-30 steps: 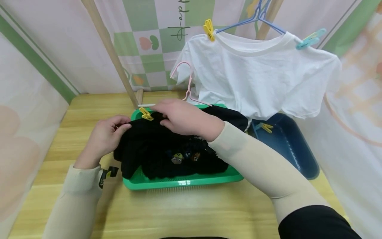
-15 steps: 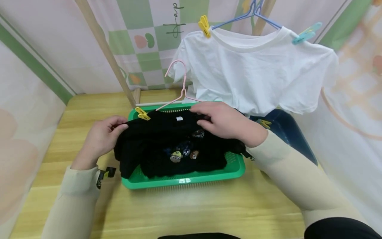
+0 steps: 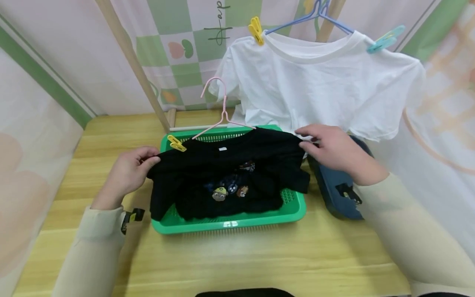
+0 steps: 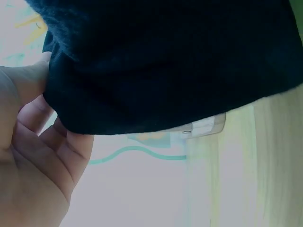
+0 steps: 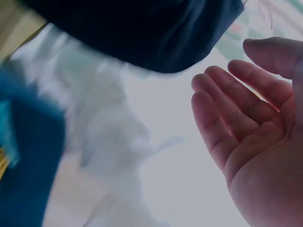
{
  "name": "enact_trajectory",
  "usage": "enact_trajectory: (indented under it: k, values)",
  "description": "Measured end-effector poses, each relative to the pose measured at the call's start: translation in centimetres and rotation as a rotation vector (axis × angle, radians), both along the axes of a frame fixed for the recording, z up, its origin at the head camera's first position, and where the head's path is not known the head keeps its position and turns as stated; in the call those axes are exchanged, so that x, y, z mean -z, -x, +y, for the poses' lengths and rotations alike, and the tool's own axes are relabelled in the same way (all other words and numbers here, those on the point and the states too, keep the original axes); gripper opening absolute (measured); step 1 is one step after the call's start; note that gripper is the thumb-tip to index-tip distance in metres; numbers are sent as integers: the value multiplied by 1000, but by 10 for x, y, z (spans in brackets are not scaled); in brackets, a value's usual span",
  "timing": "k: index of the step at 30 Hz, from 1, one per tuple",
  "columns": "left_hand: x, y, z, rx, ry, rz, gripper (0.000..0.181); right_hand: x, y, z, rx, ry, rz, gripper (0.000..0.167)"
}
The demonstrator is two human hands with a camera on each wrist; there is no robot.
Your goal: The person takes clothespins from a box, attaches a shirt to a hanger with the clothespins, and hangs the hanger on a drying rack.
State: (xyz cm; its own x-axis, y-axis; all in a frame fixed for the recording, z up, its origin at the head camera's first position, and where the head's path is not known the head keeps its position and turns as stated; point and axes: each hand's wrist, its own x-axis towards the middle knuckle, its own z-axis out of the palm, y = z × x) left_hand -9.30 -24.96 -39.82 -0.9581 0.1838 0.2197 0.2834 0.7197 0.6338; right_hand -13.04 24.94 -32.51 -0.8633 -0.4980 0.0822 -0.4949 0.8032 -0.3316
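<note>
A black T-shirt (image 3: 208,165) with cartoon figures on its front lies over a green basket (image 3: 230,226). A pink hanger (image 3: 224,109) sits in its neck, hook upward. At the left shoulder, a yellow clothespin (image 3: 177,143) is clipped. My left hand (image 3: 128,175) pinches the left sleeve between thumb and fingers; the left wrist view shows the black cloth (image 4: 156,71) hanging from that grip. Beside the other sleeve is my right hand (image 3: 337,150). In the right wrist view its fingers are loosely bent and apart from the cloth (image 5: 156,33).
Behind, a white T-shirt (image 3: 319,86) hangs on a blue hanger (image 3: 293,22), with a yellow clothespin (image 3: 256,31) and a teal clothespin (image 3: 386,40) at its shoulders. A blue tray (image 3: 334,198) stands right of the basket. A wooden pole (image 3: 130,57) rises at the back left.
My right hand has moved from the left shoulder across the neck to beyond the right sleeve. The black T-shirt's right side now lies spread out. My left hand keeps its pinch on the left sleeve.
</note>
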Motion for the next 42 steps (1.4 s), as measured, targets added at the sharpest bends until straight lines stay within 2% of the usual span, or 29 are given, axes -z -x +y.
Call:
enact_trajectory:
  k: [6,10,16,19,29,35,42]
  values:
    - [5,2,0,4,-6,-3,16,12,0,41,125,-5,-32,28]
    - [6,3,-1,2,-11,-25,18,24,5,61,178,-68,-81,26]
    - [6,5,0,12,-28,-40,19,43,16,86,202,-188,-235,28]
    - [8,6,0,20,-43,-35,17,48,19,93,202,-202,-267,28]
    - [10,4,-2,0,-78,-91,22,54,29,94,184,-303,-286,30]
    - [10,3,-3,-15,-86,-121,26,59,40,89,170,-370,-344,33]
    - [10,3,-3,-21,-84,-141,29,61,44,84,180,-413,-405,21]
